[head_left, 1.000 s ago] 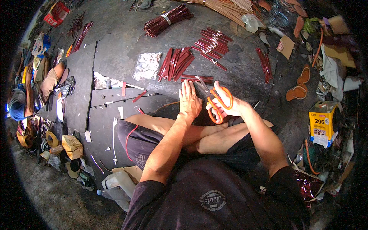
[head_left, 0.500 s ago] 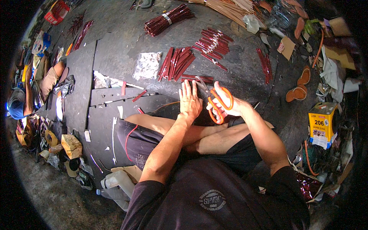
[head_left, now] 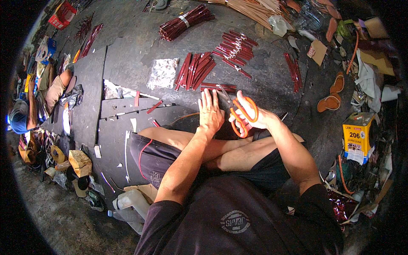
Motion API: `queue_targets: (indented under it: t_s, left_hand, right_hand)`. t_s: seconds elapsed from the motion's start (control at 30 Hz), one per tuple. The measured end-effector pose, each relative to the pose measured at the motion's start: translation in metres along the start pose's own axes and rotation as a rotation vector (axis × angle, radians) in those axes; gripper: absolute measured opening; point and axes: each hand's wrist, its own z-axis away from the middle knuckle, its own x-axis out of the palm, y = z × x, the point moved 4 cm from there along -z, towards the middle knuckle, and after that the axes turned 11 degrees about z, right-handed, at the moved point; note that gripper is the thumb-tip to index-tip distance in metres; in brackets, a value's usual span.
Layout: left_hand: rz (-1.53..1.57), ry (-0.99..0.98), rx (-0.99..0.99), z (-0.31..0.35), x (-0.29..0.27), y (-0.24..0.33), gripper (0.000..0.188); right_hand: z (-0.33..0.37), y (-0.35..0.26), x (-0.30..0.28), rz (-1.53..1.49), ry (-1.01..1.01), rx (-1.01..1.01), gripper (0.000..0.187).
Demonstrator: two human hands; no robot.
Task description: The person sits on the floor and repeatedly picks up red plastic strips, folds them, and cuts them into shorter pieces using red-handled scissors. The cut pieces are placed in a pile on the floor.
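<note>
Orange-handled scissors point(head_left: 254, 111) are in my right hand point(head_left: 261, 119), with fingers through the loops and the metal blades pointing up and left, somewhat apart. My left hand point(head_left: 211, 114) lies flat with its fingers stretched out, its fingertips by a few shiny dark red strips point(head_left: 225, 87). Just beyond lies a loose pile of the same strips point(head_left: 196, 71). Farther right, more strips with silvery pieces across them point(head_left: 236, 49) lie in a row. A clear bag of small silvery pieces point(head_left: 163, 73) is left of the pile.
A tied bundle of long red strips point(head_left: 186, 23) lies at the far side. Some strips point(head_left: 293, 72) and brown sandals point(head_left: 330, 103) are to the right, near a yellow tin point(head_left: 358, 138). At left sits another person with a blue cap point(head_left: 19, 117). A plastic jug point(head_left: 132, 202) is near my left side.
</note>
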Motion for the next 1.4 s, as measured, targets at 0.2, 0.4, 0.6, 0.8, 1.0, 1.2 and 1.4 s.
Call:
queue_targets:
  t_s: [0.2,0.4,0.6,0.8,1.0,1.2,1.4]
  left_hand:
    - [-0.013,-0.011,-0.001,0.001,-0.001,0.001,0.085]
    - [-0.001,-0.003,-0.023,-0.001,-0.005,0.001,0.083]
    - [0.262,0.049,-0.159,-0.004,-0.044,0.025,0.033]
    - [2.238,-0.470,-0.529,0.012,0.012,0.054,0.028]
    - [2.296,-0.084,-0.605,0.011,0.002,0.077,0.015]
    - [2.317,0.027,-0.747,0.005,0.008,0.076,0.017]
    - [2.308,0.068,-0.762,0.002,0.010,0.076,0.019]
  right_hand:
    - [-0.003,0.002,-0.002,0.022,-0.002,0.015,0.104]
    - [-0.006,-0.003,-0.011,-0.039,-0.071,0.069,0.122]
    - [-0.003,-0.023,-0.021,-0.010,-0.141,0.179,0.129]
    - [-0.008,-0.045,-0.022,0.075,-0.195,0.281,0.135]
    - [-0.015,-0.053,-0.031,0.093,-0.263,0.338,0.136]
    - [-0.027,-0.061,-0.032,0.104,-0.322,0.374,0.134]
    - [-0.039,-0.065,-0.034,0.139,-0.300,0.418,0.122]
